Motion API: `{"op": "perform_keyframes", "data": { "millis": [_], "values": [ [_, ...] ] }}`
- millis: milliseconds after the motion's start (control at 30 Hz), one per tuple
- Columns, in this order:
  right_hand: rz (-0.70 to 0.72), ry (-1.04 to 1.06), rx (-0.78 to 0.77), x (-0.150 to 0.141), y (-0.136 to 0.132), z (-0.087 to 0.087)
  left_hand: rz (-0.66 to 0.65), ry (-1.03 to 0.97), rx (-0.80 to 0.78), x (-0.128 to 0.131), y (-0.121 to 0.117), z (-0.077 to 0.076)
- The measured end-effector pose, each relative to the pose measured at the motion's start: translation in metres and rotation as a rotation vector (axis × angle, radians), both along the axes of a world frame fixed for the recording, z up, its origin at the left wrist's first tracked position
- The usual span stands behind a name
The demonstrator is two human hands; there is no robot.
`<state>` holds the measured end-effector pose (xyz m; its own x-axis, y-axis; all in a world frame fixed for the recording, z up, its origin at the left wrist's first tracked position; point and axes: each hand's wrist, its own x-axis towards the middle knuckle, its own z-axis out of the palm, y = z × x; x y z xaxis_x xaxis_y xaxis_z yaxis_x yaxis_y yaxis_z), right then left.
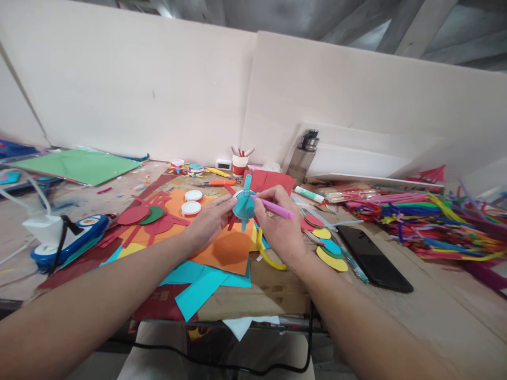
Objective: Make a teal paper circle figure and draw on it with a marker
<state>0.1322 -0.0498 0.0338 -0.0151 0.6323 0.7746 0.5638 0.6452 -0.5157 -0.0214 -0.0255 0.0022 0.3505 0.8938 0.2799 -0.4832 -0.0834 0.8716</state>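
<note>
Between my two hands, above the orange paper, is a small round craft piece with a blue disc face and blue and red strips sticking out around it. My left hand pinches its left edge. My right hand is closed around a pink-purple pen, whose tip meets the blue disc. Blue paper pieces lie beneath the orange sheet. Left of my left hand are red paper discs with strips and a green disc. Two white-topped round pieces stand behind it.
Yellow-handled scissors lie under my right wrist. To the right are paper discs, a black phone and piled pipe cleaners. A bottle, red-white cup and orange cutter stand or lie behind. A power strip sits left.
</note>
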Motion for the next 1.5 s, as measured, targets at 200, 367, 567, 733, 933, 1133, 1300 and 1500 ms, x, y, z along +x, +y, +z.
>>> {"op": "perform_keyframes", "data": {
  "millis": [200, 367, 567, 733, 933, 1133, 1300, 1500],
  "values": [
    [-0.002, -0.026, 0.015, 0.0006, 0.0001, -0.0003, 0.007, 0.013, 0.010, -0.0007, 0.0005, -0.0007],
    [-0.002, -0.037, 0.014, 0.0007, -0.0005, 0.0000, 0.010, 0.009, 0.004, 0.0007, -0.0003, 0.0005],
    [-0.006, -0.031, 0.019, 0.0006, 0.0001, -0.0004, 0.021, 0.026, 0.004, 0.0004, -0.0012, 0.0014],
    [0.002, -0.021, 0.007, 0.0003, -0.0010, 0.0010, 0.030, 0.035, 0.016, -0.0005, -0.0006, 0.0006],
    [0.001, -0.025, -0.006, 0.0006, -0.0015, 0.0021, 0.021, 0.022, 0.022, -0.0004, 0.0004, 0.0005],
    [0.000, -0.019, -0.004, 0.0006, -0.0013, 0.0017, 0.029, 0.027, 0.011, -0.0002, -0.0012, 0.0017],
    [0.008, -0.009, -0.003, 0.0002, -0.0019, 0.0022, 0.016, 0.035, 0.024, -0.0011, 0.0003, 0.0000],
    [-0.002, -0.003, -0.018, 0.0003, -0.0022, 0.0025, 0.014, 0.031, 0.023, -0.0015, -0.0011, 0.0013]
  ]
}}
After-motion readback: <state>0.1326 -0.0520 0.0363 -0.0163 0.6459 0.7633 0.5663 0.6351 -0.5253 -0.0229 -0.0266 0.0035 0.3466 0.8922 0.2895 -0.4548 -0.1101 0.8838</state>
